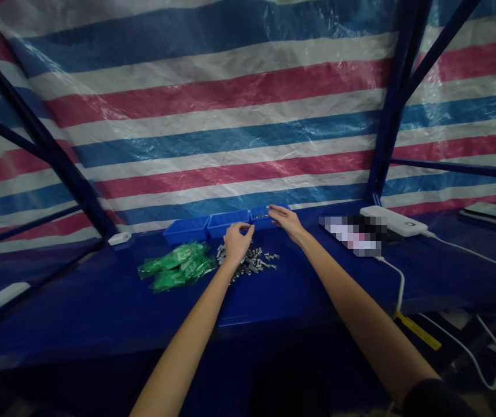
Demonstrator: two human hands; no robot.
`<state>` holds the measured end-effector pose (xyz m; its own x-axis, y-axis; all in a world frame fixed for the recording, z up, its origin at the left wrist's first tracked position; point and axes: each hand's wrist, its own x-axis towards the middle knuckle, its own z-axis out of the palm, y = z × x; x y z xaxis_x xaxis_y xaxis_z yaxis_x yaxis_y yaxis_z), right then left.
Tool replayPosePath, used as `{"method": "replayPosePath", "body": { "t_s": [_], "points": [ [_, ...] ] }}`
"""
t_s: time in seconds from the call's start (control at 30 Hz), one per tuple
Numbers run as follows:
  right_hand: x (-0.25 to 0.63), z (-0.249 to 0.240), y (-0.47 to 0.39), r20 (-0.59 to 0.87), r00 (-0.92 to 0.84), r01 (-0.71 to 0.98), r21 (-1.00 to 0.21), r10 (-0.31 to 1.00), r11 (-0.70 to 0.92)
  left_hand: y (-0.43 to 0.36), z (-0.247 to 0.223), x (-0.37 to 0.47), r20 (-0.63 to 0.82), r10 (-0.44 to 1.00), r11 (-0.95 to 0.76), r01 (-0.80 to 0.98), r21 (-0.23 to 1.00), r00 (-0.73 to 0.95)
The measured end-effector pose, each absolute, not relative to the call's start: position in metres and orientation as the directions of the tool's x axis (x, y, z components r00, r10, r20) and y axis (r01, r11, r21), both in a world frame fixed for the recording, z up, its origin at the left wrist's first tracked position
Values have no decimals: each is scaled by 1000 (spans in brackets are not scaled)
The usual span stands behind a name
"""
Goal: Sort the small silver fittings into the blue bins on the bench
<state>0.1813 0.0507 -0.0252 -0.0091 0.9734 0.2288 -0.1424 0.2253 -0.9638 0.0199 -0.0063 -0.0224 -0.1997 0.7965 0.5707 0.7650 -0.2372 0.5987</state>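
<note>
My left hand (236, 243) is over the pile of small metal bolts (253, 266), its thumb and forefinger curled together. Whatever those fingers hold is too small to make out. At the right-hand blue bin (254, 220), my right hand (286, 221) has its fingertips drawn together above the rim. A tiny light spot shows at the tips, but its kind is unclear. Small metal pieces (260, 216) lie inside that bin. Beside it stand a middle blue bin (217, 233) and a left blue bin (182, 234). Green plastic bags (180, 267) lie left of the bolts.
A phone with a blurred screen (354, 234) and a white power bank (393, 221) with white cables lie to the right. Blue frame posts (389, 127) stand at both sides before a striped plastic sheet (230, 116). A small white object (120, 238) sits at left.
</note>
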Motion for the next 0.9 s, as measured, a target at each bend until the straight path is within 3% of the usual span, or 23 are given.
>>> {"method": "replayPosePath", "body": {
  "t_s": [0.07,0.3,0.5,0.77,0.9],
  "points": [
    [180,-20,47,225,-73,-217,-954,972,205,-9,-24,23,568,808,-233,799,555,-159],
    [172,-21,31,58,-288,-133,-991,956,20,-15,-16,31,635,760,-314,775,549,-142],
    [161,-21,29,77,-422,-309,-949,903,-64,-11,-18,32,664,742,-423,699,576,-98],
    [165,-16,26,44,-308,-289,-956,950,-49,-17,-14,37,648,760,-414,731,543,-51],
    [166,-14,23,102,-185,-154,-985,977,73,-16,-16,36,612,791,-353,810,468,-9]
  ]
}}
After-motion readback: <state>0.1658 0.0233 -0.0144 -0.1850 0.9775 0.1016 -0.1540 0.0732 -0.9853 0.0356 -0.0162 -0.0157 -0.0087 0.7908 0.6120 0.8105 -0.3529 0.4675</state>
